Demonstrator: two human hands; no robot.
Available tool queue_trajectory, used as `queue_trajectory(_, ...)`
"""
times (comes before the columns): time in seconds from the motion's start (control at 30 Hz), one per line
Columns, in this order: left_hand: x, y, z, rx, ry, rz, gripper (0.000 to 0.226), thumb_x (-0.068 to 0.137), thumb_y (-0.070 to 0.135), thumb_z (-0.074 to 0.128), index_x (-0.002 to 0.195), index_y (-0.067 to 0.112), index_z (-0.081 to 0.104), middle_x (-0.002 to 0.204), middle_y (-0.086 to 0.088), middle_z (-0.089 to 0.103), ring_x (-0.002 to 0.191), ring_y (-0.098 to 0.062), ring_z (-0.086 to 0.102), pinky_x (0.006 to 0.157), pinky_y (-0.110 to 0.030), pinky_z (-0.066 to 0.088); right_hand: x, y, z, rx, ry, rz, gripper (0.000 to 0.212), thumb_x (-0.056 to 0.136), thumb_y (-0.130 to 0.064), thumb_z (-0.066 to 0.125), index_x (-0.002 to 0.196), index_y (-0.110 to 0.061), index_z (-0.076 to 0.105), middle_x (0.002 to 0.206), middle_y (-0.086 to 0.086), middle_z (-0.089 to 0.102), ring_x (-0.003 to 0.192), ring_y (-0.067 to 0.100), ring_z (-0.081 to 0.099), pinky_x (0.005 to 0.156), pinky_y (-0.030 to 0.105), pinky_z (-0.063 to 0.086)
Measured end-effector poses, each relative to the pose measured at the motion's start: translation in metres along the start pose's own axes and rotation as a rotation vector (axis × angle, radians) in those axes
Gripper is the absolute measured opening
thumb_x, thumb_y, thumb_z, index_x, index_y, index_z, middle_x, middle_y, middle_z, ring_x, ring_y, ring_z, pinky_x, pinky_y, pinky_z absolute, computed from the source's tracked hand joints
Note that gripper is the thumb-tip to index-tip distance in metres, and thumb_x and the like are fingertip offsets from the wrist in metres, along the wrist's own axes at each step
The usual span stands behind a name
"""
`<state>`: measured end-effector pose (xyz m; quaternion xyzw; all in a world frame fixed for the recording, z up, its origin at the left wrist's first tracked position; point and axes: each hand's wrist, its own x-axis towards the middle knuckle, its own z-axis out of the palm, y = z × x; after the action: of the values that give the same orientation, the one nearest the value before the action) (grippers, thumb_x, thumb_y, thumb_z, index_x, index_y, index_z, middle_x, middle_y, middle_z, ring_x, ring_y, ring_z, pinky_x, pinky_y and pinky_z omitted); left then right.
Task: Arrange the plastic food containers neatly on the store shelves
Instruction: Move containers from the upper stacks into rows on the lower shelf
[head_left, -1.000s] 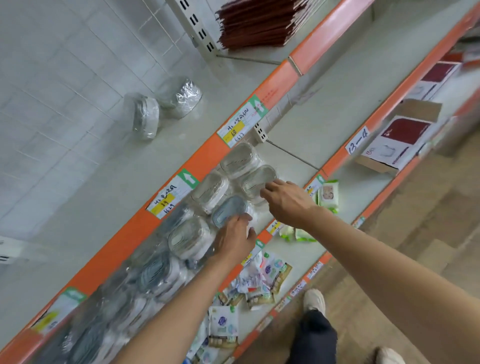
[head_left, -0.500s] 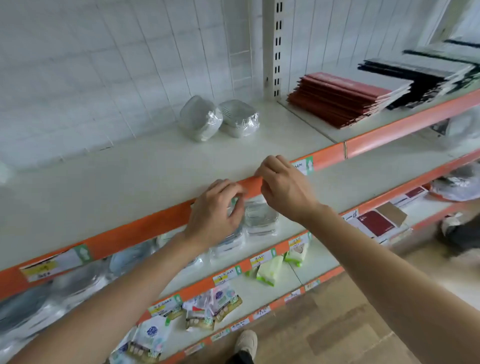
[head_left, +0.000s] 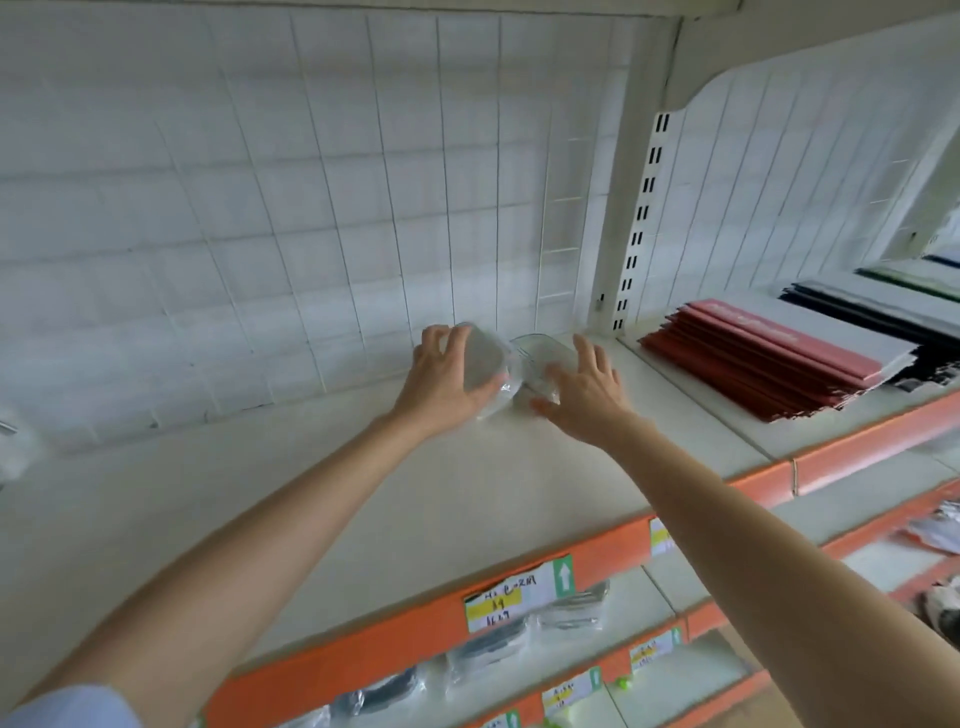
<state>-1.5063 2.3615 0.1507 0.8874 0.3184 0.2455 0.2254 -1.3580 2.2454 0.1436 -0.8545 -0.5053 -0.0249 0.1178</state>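
Clear plastic, two food containers at the back of the top shelf (head_left: 467, 499), close to the white grid wall (head_left: 311, 182). Head view only. Left container (head_left: 485, 370) tilted, grey lid facing the camera, wrapped in film; right container (head_left: 543, 364) lies flatter, just beside it, the two touching or nearly so, blur makes it hard to tell. Two hands up there, both arms bare and stretched forward. Left hand (head_left: 441, 374) has its grip clamped on the left container, fingers curled over the top edge, thumb at the lower side. Right hand (head_left: 587, 387) has fingers spread and fairly straight, grip apart, laid against the right container's near side; no curl round it visible. Shelf edge strip is orange, one yellow-white price tag (head_left: 519, 592) with green arrow on it, a second tag partly hidden by the right forearm. Right bay of the same level: one stack of red flat packs (head_left: 769, 364), one stack of dark flat packs (head_left: 872, 312) behind it. White slotted upright (head_left: 641, 218) between the two bays. Shelf below: several more film-wrapped containers (head_left: 493, 649), blurred, count not clear, at least three. Lower strips carry two more price tags. Light blue sleeve (head_left: 67, 709) at bottom left corner
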Motion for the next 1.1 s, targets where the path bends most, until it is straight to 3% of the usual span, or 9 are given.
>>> queue_trajectory(0.1, 0.031, 0.006, 0.010, -0.087, -0.153, -0.181, 0.070, 0.081, 0.069, 0.052, 0.141, 0.045, 0.027, 0.150, -0.006, 0.011, 0.140, -0.033, 0.013, 0.112, -0.040, 0.019, 0.012, -0.003, -0.002, 0.047, -0.114, 0.060, 0.052, 0.088, -0.050, 0.055, 0.128, -0.019, 0.040, 0.138, 0.018, 0.028, 0.132, 0.036, 0.026, 0.104, 0.043, 0.028)
queue_trajectory(0.17, 0.043, 0.009, 0.019, -0.036, -0.199, -0.199, 0.059, 0.081, 0.070, 0.049, 0.131, 0.040, 0.041, 0.143, -0.008, 0.017, 0.137, -0.033, 0.013, 0.110, -0.040, 0.020, 0.014, -0.008, -0.004, 0.038, -0.130, 0.074, 0.053, 0.089, -0.052, 0.053, 0.124, -0.015, 0.039, 0.129, 0.019, 0.038, 0.124, 0.037, 0.035, 0.100, 0.042, 0.031)
queue_trajectory(0.4, 0.035, -0.013, -0.004, -0.052, -0.200, 0.100, 0.020, 0.087, 0.030, 0.064, 0.102, 0.020, 0.057, 0.121, -0.001, 0.037, 0.126, -0.021, 0.028, 0.100, -0.026, 0.023, 0.012, -0.009, -0.027, -0.163, -0.285, 0.024, 0.072, 0.083, -0.039, 0.067, 0.134, -0.009, 0.027, 0.130, 0.022, 0.034, 0.122, 0.041, 0.037, 0.098, 0.046, 0.037)
queue_trajectory(0.57, 0.006, -0.030, -0.041, -0.116, -0.360, -0.007, 0.091, 0.060, 0.039, 0.073, 0.141, 0.024, 0.033, 0.132, -0.009, 0.033, 0.130, -0.021, 0.030, 0.110, -0.035, 0.028, 0.009, -0.015, -0.030, -0.165, -0.465, 0.067, 0.107, 0.071, -0.062, 0.069, 0.144, -0.009, 0.013, 0.146, 0.017, 0.023, 0.134, 0.037, 0.027, 0.106, 0.048, 0.028)
queue_trajectory(0.63, 0.000, -0.033, -0.043, -0.062, -0.369, -0.174, 0.099, 0.066, 0.043, 0.082, 0.145, 0.022, 0.027, 0.137, -0.008, 0.032, 0.131, -0.022, 0.032, 0.109, -0.036, 0.030, 0.001, -0.017, -0.019, -0.084, -0.386, 0.072, 0.100, 0.074, -0.059, 0.066, 0.143, -0.005, 0.017, 0.144, 0.016, 0.025, 0.133, 0.034, 0.026, 0.105, 0.044, 0.028)
queue_trajectory(0.73, -0.010, -0.030, -0.043, -0.080, -0.387, -0.292, 0.074, 0.069, 0.041, 0.082, 0.128, 0.015, 0.046, 0.123, -0.002, 0.054, 0.116, -0.019, 0.052, 0.096, -0.031, 0.043, -0.014, -0.015, -0.011, -0.076, -0.281, 0.070, 0.093, 0.073, -0.057, 0.066, 0.136, -0.001, 0.027, 0.133, 0.013, 0.030, 0.127, 0.030, 0.029, 0.099, 0.041, 0.031)
queue_trajectory(0.83, -0.027, -0.019, -0.039, -0.027, -0.266, -0.245, 0.067, 0.062, 0.038, 0.087, 0.112, 0.009, 0.055, 0.111, -0.005, 0.059, 0.108, -0.022, 0.057, 0.085, -0.032, 0.046, -0.034, -0.009, -0.014, -0.069, -0.246, 0.059, 0.095, 0.067, -0.058, 0.071, 0.133, -0.002, 0.031, 0.130, 0.012, 0.031, 0.124, 0.029, 0.030, 0.099, 0.040, 0.032)
queue_trajectory(1.0, -0.065, 0.025, -0.032, 0.069, 0.064, -0.068, 0.093, 0.056, 0.042, 0.087, 0.129, 0.010, 0.040, 0.124, -0.010, 0.041, 0.117, -0.026, 0.037, 0.097, -0.036, 0.037, -0.081, 0.007, -0.026, -0.047, 0.246, 0.000, 0.082, 0.057, -0.040, 0.077, 0.121, -0.007, 0.039, 0.121, 0.010, 0.037, 0.110, 0.028, 0.034, 0.091, 0.038, 0.029)
queue_trajectory(1.1, -0.088, 0.056, -0.028, 0.054, 0.092, -0.010, 0.093, 0.059, 0.042, 0.086, 0.132, 0.010, 0.039, 0.126, -0.011, 0.040, 0.118, -0.026, 0.036, 0.100, -0.037, 0.035, -0.112, 0.024, -0.036, -0.013, 0.382, 0.026, 0.077, 0.051, -0.028, 0.074, 0.117, -0.006, 0.041, 0.117, 0.011, 0.038, 0.106, 0.028, 0.033, 0.086, 0.036, 0.027)
